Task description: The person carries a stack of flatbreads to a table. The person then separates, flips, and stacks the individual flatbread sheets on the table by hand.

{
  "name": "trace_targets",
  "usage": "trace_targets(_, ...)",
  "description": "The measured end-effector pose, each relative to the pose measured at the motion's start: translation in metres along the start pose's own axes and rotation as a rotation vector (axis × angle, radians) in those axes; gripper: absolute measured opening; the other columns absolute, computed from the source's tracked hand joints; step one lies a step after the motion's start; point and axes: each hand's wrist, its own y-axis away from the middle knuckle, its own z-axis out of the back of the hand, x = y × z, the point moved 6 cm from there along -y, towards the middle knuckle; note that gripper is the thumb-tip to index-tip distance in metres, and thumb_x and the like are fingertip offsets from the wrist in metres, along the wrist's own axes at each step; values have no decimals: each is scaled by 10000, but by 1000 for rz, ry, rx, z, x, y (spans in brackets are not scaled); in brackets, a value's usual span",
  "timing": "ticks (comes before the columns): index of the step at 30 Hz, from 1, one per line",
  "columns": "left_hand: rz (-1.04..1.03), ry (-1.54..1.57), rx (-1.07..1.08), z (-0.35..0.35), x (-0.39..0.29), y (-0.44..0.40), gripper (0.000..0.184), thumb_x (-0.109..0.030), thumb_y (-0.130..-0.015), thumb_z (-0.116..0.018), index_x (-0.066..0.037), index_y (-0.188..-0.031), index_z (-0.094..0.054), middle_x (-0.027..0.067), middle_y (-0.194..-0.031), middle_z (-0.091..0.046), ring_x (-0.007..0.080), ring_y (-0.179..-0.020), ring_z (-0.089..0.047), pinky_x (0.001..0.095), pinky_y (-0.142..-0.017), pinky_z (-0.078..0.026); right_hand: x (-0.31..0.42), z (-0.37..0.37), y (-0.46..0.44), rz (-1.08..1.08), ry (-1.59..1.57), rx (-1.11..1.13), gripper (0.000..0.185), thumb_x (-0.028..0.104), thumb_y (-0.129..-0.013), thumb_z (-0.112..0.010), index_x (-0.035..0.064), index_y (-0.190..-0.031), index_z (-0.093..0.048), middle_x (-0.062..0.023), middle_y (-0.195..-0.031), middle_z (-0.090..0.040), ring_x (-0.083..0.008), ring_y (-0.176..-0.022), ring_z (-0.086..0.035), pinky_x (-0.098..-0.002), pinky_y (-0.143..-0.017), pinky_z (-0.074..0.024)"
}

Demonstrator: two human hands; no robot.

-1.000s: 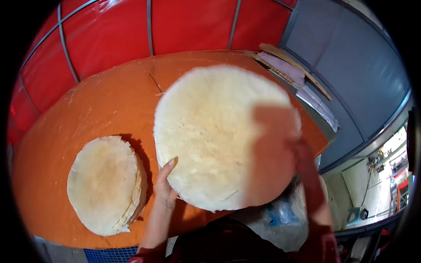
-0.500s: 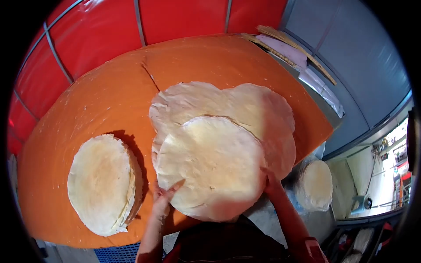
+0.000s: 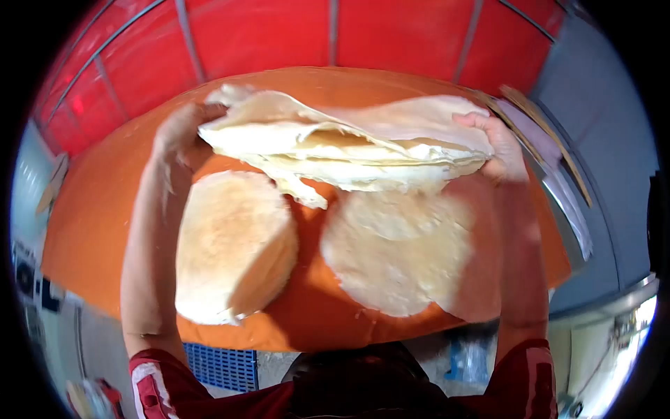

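Observation:
Both hands hold up a sagging stack of thin, pale flatbread sheets (image 3: 335, 157) above the orange table. My left hand (image 3: 187, 133) is closed on its left end, partly hidden by the bread. At the right end, my right hand (image 3: 494, 143) grips the edge with its fingers on top. Below on the left lies a thick round stack of flatbread (image 3: 227, 244). More thin sheets (image 3: 398, 251) lie spread on the table below the held stack, their right part in reddish shade.
The orange table (image 3: 112, 230) reaches back to a red sheeted wall (image 3: 265, 42). Wooden strips (image 3: 551, 140) and clear plastic (image 3: 572, 209) lie at the right edge. A blue crate (image 3: 222, 366) stands below the front edge.
Both hands have moved up and apart, lifting the bread stack off the sheets beneath it. The stack now sags and folds between them. The view has shifted, with the left stack appearing further right.

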Motion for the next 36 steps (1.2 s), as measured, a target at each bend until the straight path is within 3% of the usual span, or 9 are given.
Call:
trace_targets(6, -297, -265, -249, 130, -60, 74, 283, -3, -673, -541, 91, -937, -505, 158, -812, -568, 206, -634, -577, 301, -557, -482, -86, -152, -22, 106, 16, 381, 439, 21, -634, -614, -39, -1040, -457, -132, -966, -538, -225, -886, -526, -344, -764, -442)
trace_targets(13, 92, -352, -697, 293, 165, 135, 418, 80, -606, -592, 22, -994, -447, 83, -819, -557, 163, -672, -549, 250, -558, -476, -333, -133, -64, -106, 153, 219, 512, -44, -584, -611, -10, -1062, -432, -89, -1004, -520, -196, -920, -498, -294, -808, -395)
trace_targets(19, 12, -118, -591, 313, 173, 143, 495, 30, -644, -612, 2, -1081, -382, 107, -1001, -481, 170, -783, -544, 247, -592, -476, -302, -151, -52, -41, 588, 324, 576, 120, -600, -662, -29, -1084, -385, -142, -1018, -493, -232, -973, -462, -312, -819, -375)
trace_targets(21, -94, -562, -834, 315, 157, 150, 528, 5, -646, -623, 8, -1109, -370, 131, -1071, -436, 178, -770, -544, 244, -601, -469, -289, -155, -47, 225, 1153, 181, 626, 242, -630, -637, -42, -1108, -350, -215, -1052, -446, -285, -1023, -412, -350, -856, -337)
trace_targets(23, 18, -516, -880, 313, 172, 149, 599, 11, -654, -602, 5, -1170, -298, 145, -1168, -353, 202, -882, -505, 265, -707, -437, -338, -135, -55, 374, 892, 121, 729, 286, -668, -571, -7, -1224, -200, -272, -1180, -282, -363, -1079, -327, -377, -902, -282)
trace_targets(26, -306, -125, -442, 312, 199, 137, 668, 80, -660, -526, -22, -1227, -188, 139, -1227, -298, 220, -1093, -339, 313, -883, -304, -323, -144, -35, 212, 830, 166, 784, 277, -686, -546, -30, -1247, -92, -252, -1248, -210, -356, -1147, -255, -360, -943, -234)
trace_targets(29, -185, -151, -447, 297, 178, 138, 634, 72, -670, -525, -22, -1209, -205, 105, -999, -474, 167, -827, -511, 257, -658, -439, -298, -123, -33, 122, 793, 220, 756, 280, -711, -545, 33, -1268, -98, -198, -1253, -273, -321, -1155, -269, -340, -949, -225)
trace_targets(33, -112, -306, -914, 342, 157, 180, 595, -122, -709, -581, -73, -1219, -277, 109, -1203, -330, 198, -980, -420, 319, -777, -344, -232, -48, -8, 770, 2014, 27, 658, 125, -630, -576, 26, -1207, -275, -130, -1180, -371, -233, -1111, -335, -368, -921, -245)
trace_targets(36, -267, -353, -891, 323, 120, 205, 457, -145, -752, -546, -64, -1162, -359, 112, -1153, -402, 207, -1002, -423, 335, -813, -336, -231, 25, 3, 601, 2378, -28, 483, 99, -730, -377, 58, -1205, -294, -160, -1167, -385, -271, -1086, -363, -414, -909, -233)
